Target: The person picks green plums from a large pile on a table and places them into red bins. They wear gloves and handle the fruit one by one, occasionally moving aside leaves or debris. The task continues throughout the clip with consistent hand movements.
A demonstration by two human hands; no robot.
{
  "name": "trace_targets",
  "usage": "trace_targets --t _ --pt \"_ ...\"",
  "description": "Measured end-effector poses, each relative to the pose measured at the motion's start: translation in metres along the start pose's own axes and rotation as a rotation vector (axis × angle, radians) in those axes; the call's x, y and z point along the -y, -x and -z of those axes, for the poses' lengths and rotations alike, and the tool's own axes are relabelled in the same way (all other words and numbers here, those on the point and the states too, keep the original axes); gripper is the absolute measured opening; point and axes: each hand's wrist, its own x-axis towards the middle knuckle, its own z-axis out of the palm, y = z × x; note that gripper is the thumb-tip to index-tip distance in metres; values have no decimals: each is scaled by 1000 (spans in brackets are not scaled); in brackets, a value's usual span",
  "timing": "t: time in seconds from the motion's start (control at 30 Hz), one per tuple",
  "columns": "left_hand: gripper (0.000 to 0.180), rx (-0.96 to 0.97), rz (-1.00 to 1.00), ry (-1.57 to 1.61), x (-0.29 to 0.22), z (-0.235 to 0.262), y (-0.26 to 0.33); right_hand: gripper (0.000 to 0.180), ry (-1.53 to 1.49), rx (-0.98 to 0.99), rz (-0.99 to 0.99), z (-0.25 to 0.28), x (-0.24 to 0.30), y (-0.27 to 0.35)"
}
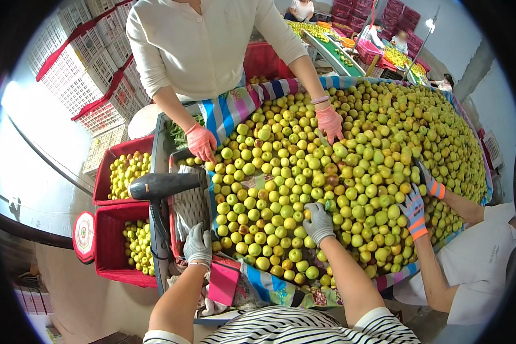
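A big heap of small yellow-green fruits (350,160) lies on a table covered with a striped cloth (252,100). My right hand (317,222), in a grey glove, rests on the fruits near the heap's front edge, its fingers curled around one fruit. My left hand (197,245), also in a grey glove, sits at the table's left edge on a grey mesh basket (190,203), fingers spread, holding nothing that I can see. A black hair dryer (161,186) lies just above it.
Two red crates (110,252) of fruits stand at the left. A person in a white shirt opposite reaches in with pink gloves (201,141). Another person at right works with striped gloves (415,211). White crates (92,63) are stacked at back left. A pink wallet (223,283) lies nearby.
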Motion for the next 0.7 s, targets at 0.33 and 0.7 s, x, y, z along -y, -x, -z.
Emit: trace_targets --t 0.33,0.7 --pt "39 20 31 -13 -2 2 0 49 -382 -129 254 -15 6 -19" --pt "38 6 13 -3 -7 3 0 45 -1190 115 -161 -18 14 -71"
